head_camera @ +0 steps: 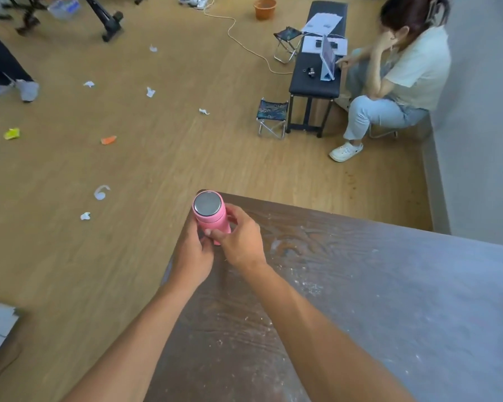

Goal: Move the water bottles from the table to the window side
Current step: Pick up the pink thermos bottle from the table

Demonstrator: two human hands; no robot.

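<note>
A pink water bottle [210,216] with a round silver cap stands upright at the far left corner of the dark wooden table [360,285]. My left hand [193,253] wraps its lower body from the left. My right hand [240,236] grips it from the right, thumb across the front. The bottle's base is hidden by my fingers, so I cannot tell whether it rests on the table. No other bottle is in view, and no window shows.
The table top is dusty and scratched. Crumpled paper scraps [150,92] litter the wooden floor. A seated person [395,82] faces a black bench [314,82] by the right wall, with two folding stools [272,117] beside it. Someone's feet [26,89] are at far left.
</note>
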